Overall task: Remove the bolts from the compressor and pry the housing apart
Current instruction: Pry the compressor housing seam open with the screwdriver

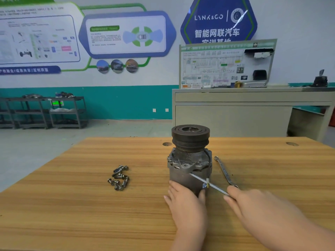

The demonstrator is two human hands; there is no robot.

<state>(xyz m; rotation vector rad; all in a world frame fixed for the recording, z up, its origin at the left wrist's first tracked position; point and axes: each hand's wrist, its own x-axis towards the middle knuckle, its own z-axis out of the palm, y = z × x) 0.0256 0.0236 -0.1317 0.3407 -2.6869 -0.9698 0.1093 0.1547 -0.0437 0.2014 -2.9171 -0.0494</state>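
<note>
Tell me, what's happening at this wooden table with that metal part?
A person is taking apart a car compressor that stands upright on the wooden table, pulley end up. The left hand steadies its base. The right hand holds a slim pry tool whose tip sits at the housing seam. A pile of removed bolts lies to the left, and a wrench rests to the right of the compressor.
</note>
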